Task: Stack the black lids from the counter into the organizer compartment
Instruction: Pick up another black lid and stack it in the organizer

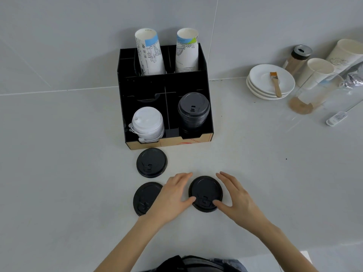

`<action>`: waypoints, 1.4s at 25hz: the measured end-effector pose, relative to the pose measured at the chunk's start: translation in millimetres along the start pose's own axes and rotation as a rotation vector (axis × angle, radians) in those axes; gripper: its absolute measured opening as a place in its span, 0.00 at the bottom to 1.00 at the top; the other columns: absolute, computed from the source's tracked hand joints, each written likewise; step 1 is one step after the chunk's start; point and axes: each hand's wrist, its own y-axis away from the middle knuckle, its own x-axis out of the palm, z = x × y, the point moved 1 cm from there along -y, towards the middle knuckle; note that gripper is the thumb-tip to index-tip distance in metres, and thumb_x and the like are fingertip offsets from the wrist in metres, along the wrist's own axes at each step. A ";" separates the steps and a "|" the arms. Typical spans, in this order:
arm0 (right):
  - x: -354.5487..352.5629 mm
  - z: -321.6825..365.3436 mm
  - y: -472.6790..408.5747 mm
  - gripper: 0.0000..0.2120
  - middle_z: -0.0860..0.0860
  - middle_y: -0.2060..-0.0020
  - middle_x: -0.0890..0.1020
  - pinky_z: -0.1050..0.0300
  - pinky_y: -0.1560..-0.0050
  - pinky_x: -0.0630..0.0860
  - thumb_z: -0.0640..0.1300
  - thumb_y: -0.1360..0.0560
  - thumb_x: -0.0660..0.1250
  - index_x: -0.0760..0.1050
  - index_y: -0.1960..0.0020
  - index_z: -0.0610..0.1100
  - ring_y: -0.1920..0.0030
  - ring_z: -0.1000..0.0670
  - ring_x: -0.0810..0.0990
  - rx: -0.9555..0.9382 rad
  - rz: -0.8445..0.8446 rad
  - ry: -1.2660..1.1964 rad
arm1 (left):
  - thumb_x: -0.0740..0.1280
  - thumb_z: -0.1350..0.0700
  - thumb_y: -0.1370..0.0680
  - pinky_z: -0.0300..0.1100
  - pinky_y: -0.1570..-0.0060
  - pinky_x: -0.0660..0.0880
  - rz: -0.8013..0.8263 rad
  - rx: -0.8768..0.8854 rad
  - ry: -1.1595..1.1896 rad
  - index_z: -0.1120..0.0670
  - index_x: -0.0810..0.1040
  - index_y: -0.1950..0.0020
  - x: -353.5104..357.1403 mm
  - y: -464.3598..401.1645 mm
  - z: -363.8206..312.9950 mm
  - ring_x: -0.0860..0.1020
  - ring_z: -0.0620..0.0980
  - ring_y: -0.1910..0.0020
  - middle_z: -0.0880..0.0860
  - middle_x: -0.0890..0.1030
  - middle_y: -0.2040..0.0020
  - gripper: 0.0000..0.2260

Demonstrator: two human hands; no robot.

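Three loose black lids lie flat on the pale counter [78, 154] in front of the black organizer [204, 79], tops up. The near-right lid [205, 193] sits between both hands, its raised sip tab toward the person at the lid's near edge. The left hand [172, 197] is spread open at its left side, thumb touching the near-left rim and fingers curving past the far-left rim; the right hand [235, 197] mirrors it, thumb on the near-right rim, fingers reaching along the far right. Neither hand has closed on the lid, which rests on the counter. The near-left lid [144, 199] is partly covered by the left wrist, tab also toward the person. The far lid [151, 162] lies just before the organizer's front edge, tab likewise on the near side. In the organizer's front right compartment stands a stack of black lids [193, 112], upright; the front left holds white lids [147, 122].
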 end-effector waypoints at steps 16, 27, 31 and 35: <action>10.5 6.2 4.2 0.26 0.53 0.34 0.67 0.69 0.35 0.60 0.42 0.29 0.66 0.62 0.33 0.46 0.35 0.55 0.66 -0.045 -0.045 -0.047 | 0.63 0.50 0.27 0.44 0.34 0.62 0.016 0.034 -0.072 0.50 0.55 0.30 5.6 7.1 -0.4 0.62 0.50 0.34 0.49 0.62 0.30 0.29; -19.2 32.3 -23.9 0.24 0.53 0.35 0.68 0.85 0.44 0.54 0.40 0.29 0.67 0.65 0.35 0.46 0.39 0.59 0.66 -0.116 -0.138 -0.116 | 0.66 0.51 0.28 0.30 0.39 0.53 -0.204 0.092 0.049 0.51 0.61 0.32 -37.3 -6.0 -15.1 0.62 0.44 0.36 0.48 0.66 0.32 0.26; -39.2 46.6 -42.9 0.22 0.49 0.35 0.70 0.83 0.42 0.55 0.40 0.30 0.68 0.68 0.37 0.43 0.37 0.54 0.69 -0.184 -0.173 -0.078 | 0.67 0.51 0.28 0.28 0.41 0.53 -0.270 0.106 0.061 0.50 0.62 0.33 -61.2 -16.5 -22.0 0.62 0.44 0.35 0.48 0.67 0.32 0.26; -62.7 59.2 -62.4 0.21 0.49 0.34 0.70 0.84 0.43 0.54 0.41 0.29 0.68 0.68 0.37 0.44 0.39 0.57 0.68 -0.246 -0.200 -0.027 | 0.67 0.52 0.28 0.32 0.38 0.55 -0.310 0.132 0.044 0.52 0.63 0.33 -85.8 -32.8 -29.9 0.64 0.46 0.34 0.50 0.67 0.33 0.25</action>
